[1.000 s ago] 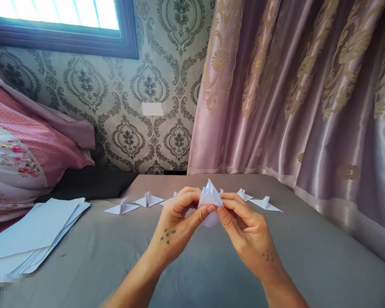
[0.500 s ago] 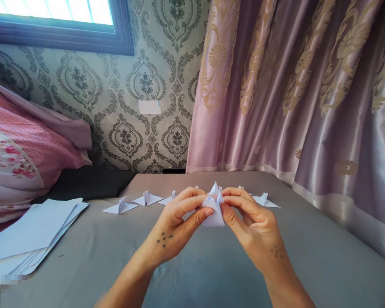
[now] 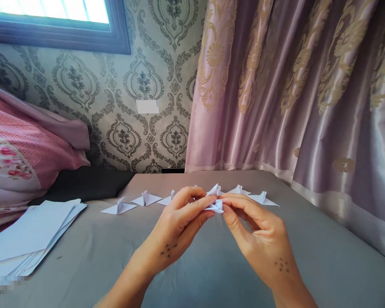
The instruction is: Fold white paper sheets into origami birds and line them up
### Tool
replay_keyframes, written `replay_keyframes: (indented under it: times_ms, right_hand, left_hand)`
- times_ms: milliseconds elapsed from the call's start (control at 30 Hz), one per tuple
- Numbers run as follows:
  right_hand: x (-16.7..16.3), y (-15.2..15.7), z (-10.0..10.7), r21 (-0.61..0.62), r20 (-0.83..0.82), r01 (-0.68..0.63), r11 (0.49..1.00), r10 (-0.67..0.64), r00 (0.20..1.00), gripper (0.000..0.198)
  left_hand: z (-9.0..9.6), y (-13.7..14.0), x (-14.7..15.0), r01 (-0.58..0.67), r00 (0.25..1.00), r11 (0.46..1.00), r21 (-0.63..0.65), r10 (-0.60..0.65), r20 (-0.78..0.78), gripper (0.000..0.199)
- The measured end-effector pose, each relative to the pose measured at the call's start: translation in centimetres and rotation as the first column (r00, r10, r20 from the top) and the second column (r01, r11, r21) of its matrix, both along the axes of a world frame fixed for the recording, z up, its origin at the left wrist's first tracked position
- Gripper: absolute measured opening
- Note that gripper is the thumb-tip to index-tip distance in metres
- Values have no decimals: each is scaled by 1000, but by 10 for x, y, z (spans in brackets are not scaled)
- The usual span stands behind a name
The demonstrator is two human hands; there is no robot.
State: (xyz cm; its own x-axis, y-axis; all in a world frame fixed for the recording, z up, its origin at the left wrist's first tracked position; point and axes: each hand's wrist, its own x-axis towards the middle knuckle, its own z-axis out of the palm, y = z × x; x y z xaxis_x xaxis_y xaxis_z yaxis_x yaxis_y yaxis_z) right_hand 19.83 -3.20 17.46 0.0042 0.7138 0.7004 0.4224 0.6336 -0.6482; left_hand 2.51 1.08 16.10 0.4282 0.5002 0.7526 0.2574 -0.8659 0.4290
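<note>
A small white folded paper figure point(image 3: 217, 207) is held up between my two hands, above the grey cloth surface. My left hand point(image 3: 182, 220) pinches its left side, thumb below and fingers above. From the right, my right hand point(image 3: 255, 226) grips the opposite edge between thumb and fingertips. The fingers cover part of the folds. Behind the hands stand several finished-looking paper cranes in a row, among them one at the left end point(image 3: 119, 207), a second point(image 3: 145, 198) beside it and one at the right end point(image 3: 263, 198).
A stack of white paper sheets point(image 3: 32, 235) lies at the left. Black folded cloth point(image 3: 90, 184) and pink floral fabric point(image 3: 35, 158) are behind it. Satin curtains point(image 3: 276, 107) hang along the right, and patterned wallpaper point(image 3: 144, 141) covers the back wall.
The folded paper has tipped, so its broad front face no longer shows and its edges face me. Both hands still hold it; the right wrist is slightly further right. The view has shifted slightly.
</note>
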Motion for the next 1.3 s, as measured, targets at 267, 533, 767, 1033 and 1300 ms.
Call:
replay_keyframes:
  times_ms: [267, 533, 767, 1033, 1300]
  right_hand:
    - [0, -2, -1, -76, -99, -102, 992, 94, 991, 13]
    - [3, -1, 0, -133, -141, -181, 974, 162, 977, 16]
    - [3, -1, 1, -200, -148, -190, 961, 162, 976, 14]
    - [0, -2, 2, -122, -13, -40, 992, 39, 999, 10]
    - [-2, 0, 4, 117, 71, 74, 990, -83, 994, 9]
  left_hand:
    - [-2, 1, -2, -23, 999, 998, 59, 25, -30, 41]
    - [0, 1, -3, -5, 998, 998, 62, 9, -64, 42]
    - [-3, 2, -3, -36, 992, 988, 152, 53, -114, 46]
    - [-3, 3, -4, -28, 993, 991, 128, 43, -111, 44]
    - [7, -3, -1, 57, 998, 998, -20, -57, -14, 33]
